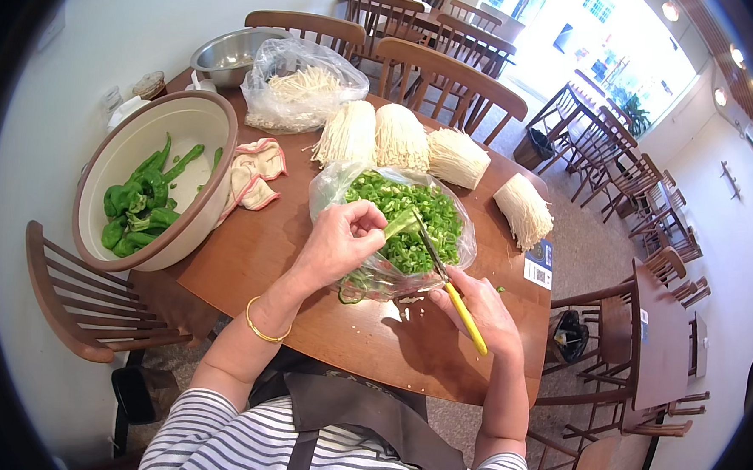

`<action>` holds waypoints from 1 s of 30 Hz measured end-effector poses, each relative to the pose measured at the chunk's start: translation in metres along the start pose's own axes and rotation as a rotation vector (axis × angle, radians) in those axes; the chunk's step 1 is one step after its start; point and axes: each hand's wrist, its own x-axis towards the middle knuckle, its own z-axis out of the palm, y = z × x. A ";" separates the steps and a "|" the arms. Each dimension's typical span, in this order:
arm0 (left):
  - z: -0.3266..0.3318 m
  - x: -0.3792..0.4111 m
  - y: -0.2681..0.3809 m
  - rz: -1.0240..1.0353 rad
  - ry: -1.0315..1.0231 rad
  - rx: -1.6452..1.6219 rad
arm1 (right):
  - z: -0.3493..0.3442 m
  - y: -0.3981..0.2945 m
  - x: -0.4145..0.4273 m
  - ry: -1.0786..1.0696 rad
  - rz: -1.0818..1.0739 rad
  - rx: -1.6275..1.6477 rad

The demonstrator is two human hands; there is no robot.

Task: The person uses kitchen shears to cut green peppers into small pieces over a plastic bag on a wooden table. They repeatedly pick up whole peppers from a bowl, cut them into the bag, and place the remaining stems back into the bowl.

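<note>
Between the fingertips of my left hand (344, 240) is a piece of green pepper (401, 223), split so that its pale inside shows. My right hand (484, 308) grips scissors with yellow handles (464, 319); their blades reach up to the pepper's far end. Below both hands lies a clear plastic bag (465, 230), spread around a heap of chopped green pepper (391, 194). A curl of pepper (351, 294) lies at the bag's near edge. Whole green peppers (141, 207) sit in a large beige basin with a brown rim (217, 175) to my left.
Several enoki mushroom bundles (402, 137) line the wooden table's (267, 242) far side. Behind stand a bag of enoki (304, 87) and a steel bowl (226, 58). Cloth gloves (252, 171) lie beside the basin. A wooden chair (91, 309) stands at the left; a printed card (539, 266) lies right.
</note>
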 end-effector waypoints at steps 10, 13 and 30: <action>0.000 0.001 -0.005 -0.010 -0.021 0.011 | 0.011 0.004 0.002 0.018 -0.018 0.028; -0.002 0.001 -0.005 -0.030 -0.023 -0.017 | 0.009 0.002 0.002 0.008 -0.013 0.029; 0.003 0.000 -0.002 -0.026 -0.042 -0.082 | 0.017 -0.001 0.003 0.043 -0.036 0.056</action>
